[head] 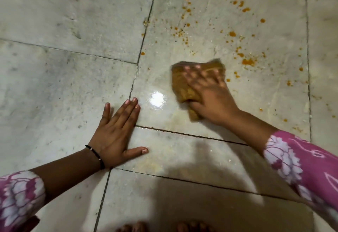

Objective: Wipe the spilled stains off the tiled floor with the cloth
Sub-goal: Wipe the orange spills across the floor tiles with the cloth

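Note:
My right hand (pixel 210 94) presses flat on a folded yellow-brown cloth (pixel 181 83) on the pale tiled floor (pixel 73 21); both are blurred by motion. Orange stains (pixel 247 61) speckle the tile beyond and to the right of the cloth, with more orange stains farther up the same tile. The floor just left of and below the cloth looks wet and shiny. My left hand (pixel 117 133) lies flat on the floor to the left, fingers spread, holding nothing. A thin black band circles its wrist.
Dark grout lines (pixel 142 39) cross the floor between large tiles. A bright light reflection (pixel 157 99) sits between my hands. My toes (pixel 164 227) show at the bottom edge, and my shadow falls over the near tiles.

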